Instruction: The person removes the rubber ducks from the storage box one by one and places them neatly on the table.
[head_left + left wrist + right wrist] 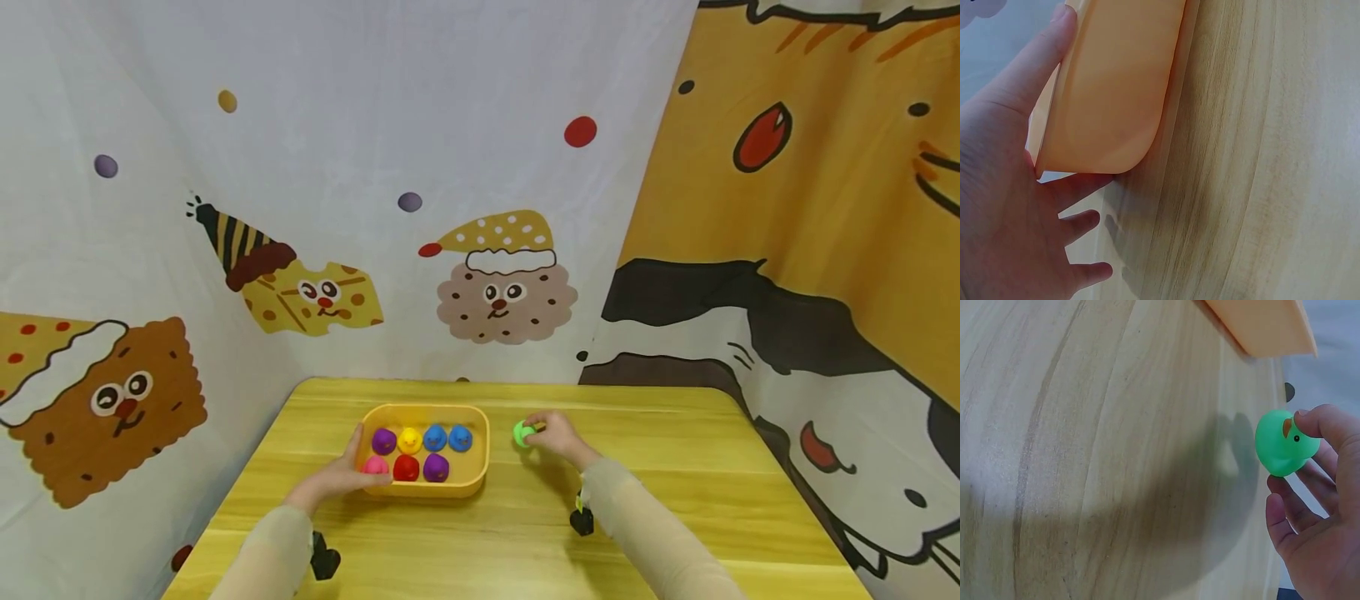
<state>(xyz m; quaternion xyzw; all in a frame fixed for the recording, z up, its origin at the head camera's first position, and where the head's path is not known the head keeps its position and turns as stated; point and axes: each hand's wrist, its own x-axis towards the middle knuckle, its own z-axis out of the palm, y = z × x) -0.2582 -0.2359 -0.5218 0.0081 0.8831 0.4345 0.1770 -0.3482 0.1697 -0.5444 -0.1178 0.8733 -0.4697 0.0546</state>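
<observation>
In the head view, a yellow-orange plastic bin [461,481] stands left of centre on the table, holding several small rubber ducks, among them a yellow duck [409,440] and a red duck [406,468]. My left hand [337,477] grips the bin's near left corner, thumb along the near rim and fingers at the left end. In the left wrist view the lower fingers spread free of the orange wall [1116,94]. To the right of the bin, my right hand [558,437] pinches a green rubber duck [1282,444] between thumb and fingers, just above the table.
The wooden table [480,550] has rounded far corners. Right behind its far edge hangs a white cloth [480,100] printed with cartoon figures, and it continues along both sides. Small black devices [325,557] are worn at the wrists.
</observation>
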